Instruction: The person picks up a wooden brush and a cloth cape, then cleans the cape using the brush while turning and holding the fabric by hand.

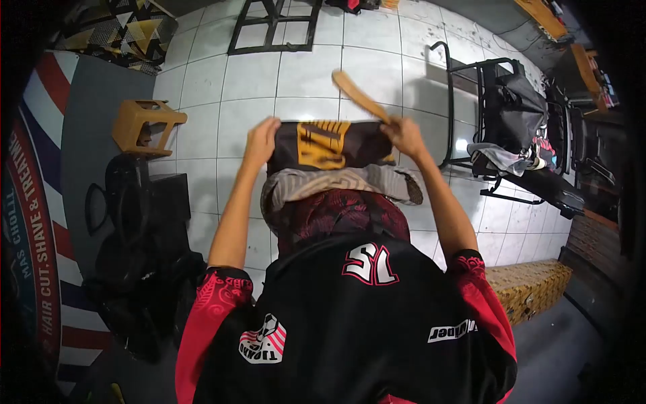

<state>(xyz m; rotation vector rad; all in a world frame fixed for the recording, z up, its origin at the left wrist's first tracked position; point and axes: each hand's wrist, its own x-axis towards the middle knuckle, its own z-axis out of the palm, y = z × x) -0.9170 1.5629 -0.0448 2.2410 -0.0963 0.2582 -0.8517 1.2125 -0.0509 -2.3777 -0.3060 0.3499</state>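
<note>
My left hand (261, 139) is closed on the upper left corner of a black cloth (286, 145) with a yellow print. At its upper right corner, my right hand (406, 137) grips the same cloth, which is stretched between the two hands. From beside my right fingers a tan curved strip (360, 94) sticks out forward and left; whether it is a strap or a handle I cannot tell. Just below lies a grey patterned cloth (336, 182) across my front, over dark red patterned fabric (343, 219) at my legs.
White tiles (249, 81) cover the floor. On the left are a yellow-brown plastic stool (145, 126), a black chair (131, 249) and a striped barber sign (40, 222). A black metal frame (272, 30) lies ahead. To the right, a black metal rack (464, 114) carries clothes and a bag.
</note>
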